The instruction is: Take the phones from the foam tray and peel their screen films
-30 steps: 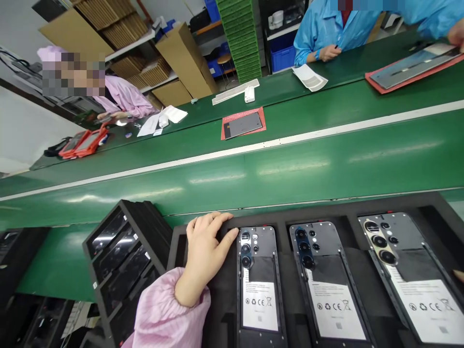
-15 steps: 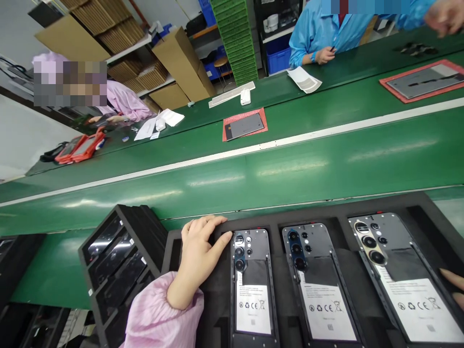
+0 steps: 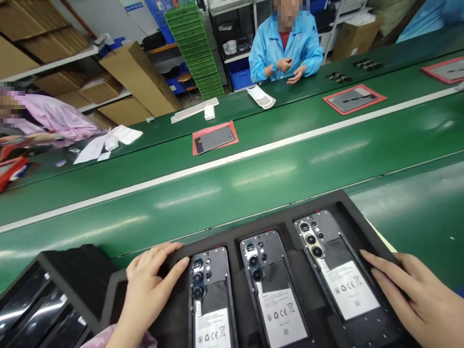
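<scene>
A black foam tray (image 3: 326,205) lies at the near edge of the green belt and holds three phones, backs up, with white labels. My left hand (image 3: 145,285) rests flat on the tray's left end, fingers stretched out beside the left phone (image 3: 210,299). My right hand (image 3: 413,295) lies flat on the tray's right end, fingers extended next to the right phone (image 3: 333,266), which has a gold camera strip. The middle phone (image 3: 270,285) lies between them. Neither hand grips anything.
A stack of black trays with glossy parts (image 3: 39,304) stands at lower left. On the far belt lie red mats with grey panels (image 3: 214,138) (image 3: 354,98). A person in blue (image 3: 286,48) sits opposite; a person in pink (image 3: 54,118) is at the left.
The view has swung right and down. My right hand has come fully into sight on the tray's right end. My left hand stays on the left end.
</scene>
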